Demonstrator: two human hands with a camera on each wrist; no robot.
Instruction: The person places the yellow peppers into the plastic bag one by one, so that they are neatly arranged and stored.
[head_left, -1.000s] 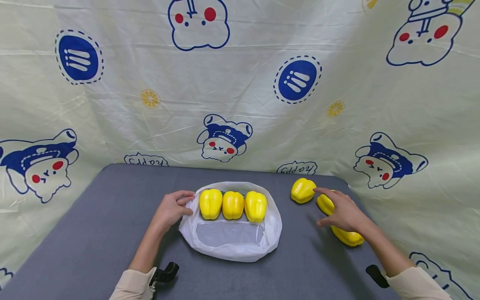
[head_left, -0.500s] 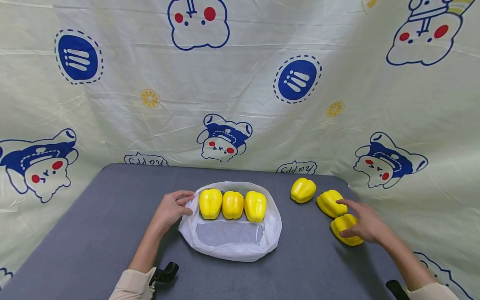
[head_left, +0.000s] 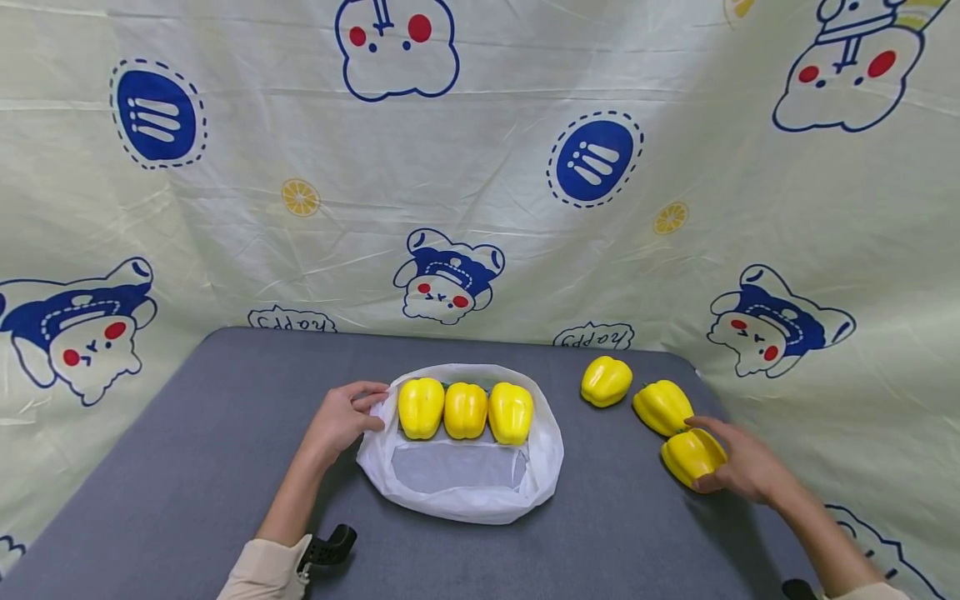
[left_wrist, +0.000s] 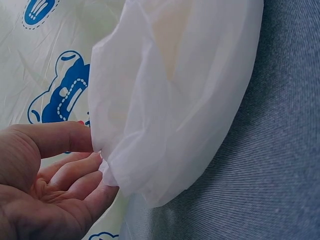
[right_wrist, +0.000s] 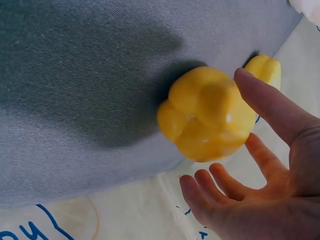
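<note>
On the table, a white bag (head_left: 465,504) stands with its mouth spread and three yellow bell peppers (head_left: 466,411) in a row inside. My left hand (head_left: 337,425) holds the bag's left rim; the left wrist view shows the bag's edge (left_wrist: 107,170) caught between thumb and fingers. At the right, my right hand (head_left: 750,462) reaches round the nearest loose bell pepper (head_left: 692,457). In the right wrist view, the fingers and thumb are spread beside that pepper (right_wrist: 207,117), not closed on it. Part of its right side is hidden by the hand in the head view.
Another bell pepper (head_left: 663,406) lies just behind the nearest one, and a further pepper (head_left: 606,381) lies toward the back edge. A grey cloth covers the table (head_left: 247,433). Behind it hangs a printed curtain (head_left: 480,167).
My right hand has moved right and toward me, from above the loose peppers to the nearest one. The left hand and the bag have stayed in place.
</note>
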